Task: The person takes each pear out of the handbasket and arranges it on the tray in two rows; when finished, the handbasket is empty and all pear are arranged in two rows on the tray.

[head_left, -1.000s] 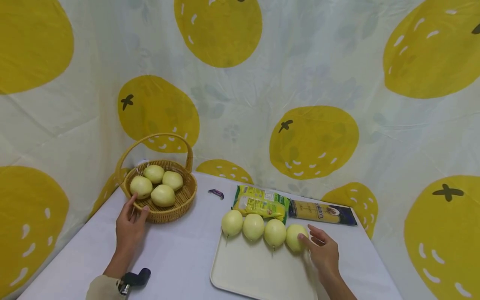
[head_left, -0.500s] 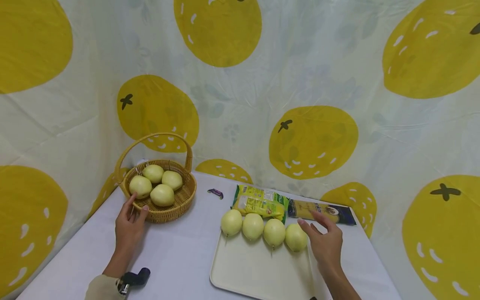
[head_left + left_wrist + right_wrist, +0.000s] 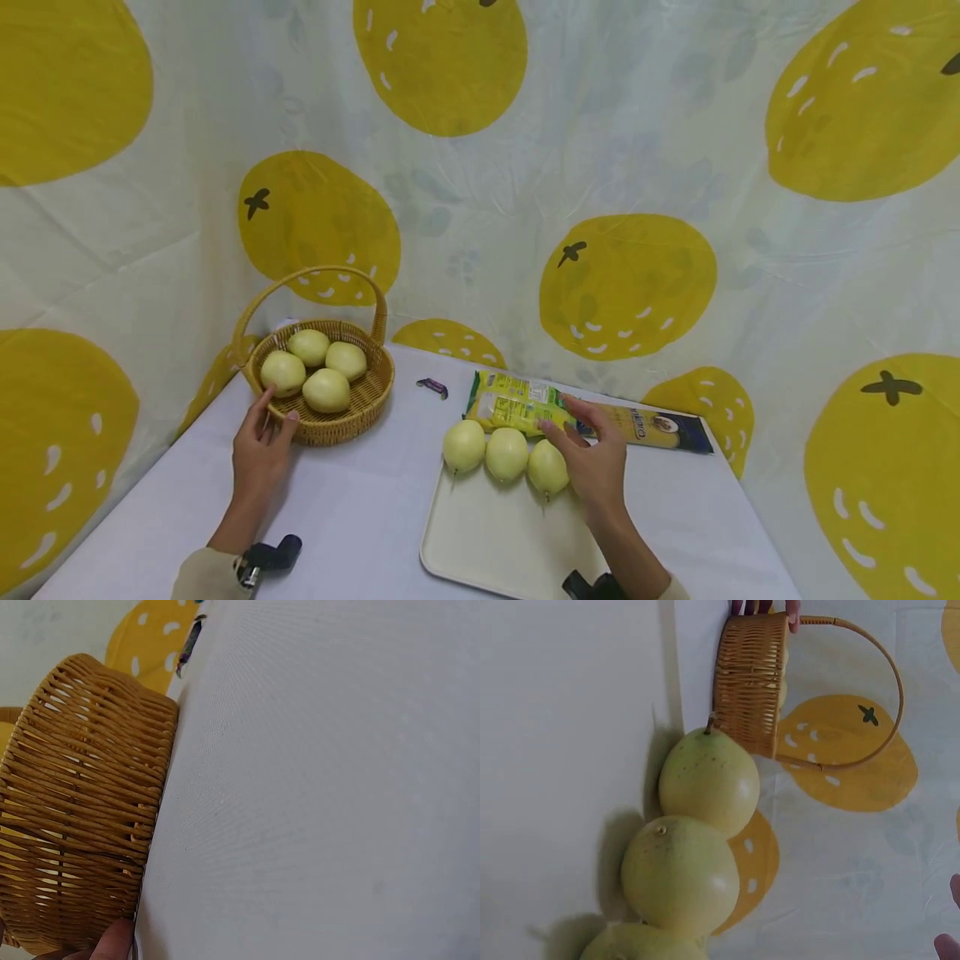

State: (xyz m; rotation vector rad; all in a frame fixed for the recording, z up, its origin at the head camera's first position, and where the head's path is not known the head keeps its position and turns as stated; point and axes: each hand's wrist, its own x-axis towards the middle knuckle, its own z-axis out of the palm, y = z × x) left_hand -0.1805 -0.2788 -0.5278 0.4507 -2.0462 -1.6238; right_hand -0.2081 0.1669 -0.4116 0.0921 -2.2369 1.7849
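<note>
My left hand grips the near left side of a wicker basket, a fingertip over its rim and the thumb on the outer wall. Several pale yellow-green pears lie inside, under the arched handle. My right hand is raised over the right end of a row of pears on a cream tray, holding nothing. Its thumb and forefinger are spread apart. Three pears of that row show in the head view; the rightmost is hidden behind this hand. In the right wrist view the pears stand close together.
Behind the tray lie a yellow-green packet and a dark-and-gold flat packet. A small purple-wrapped sweet rests between basket and packets. A fruit-print curtain hangs along the table's back edge.
My right hand was at the rightmost pear, came away from it with nothing, then moved left across the row's right end. The left hand and basket have stayed put.
</note>
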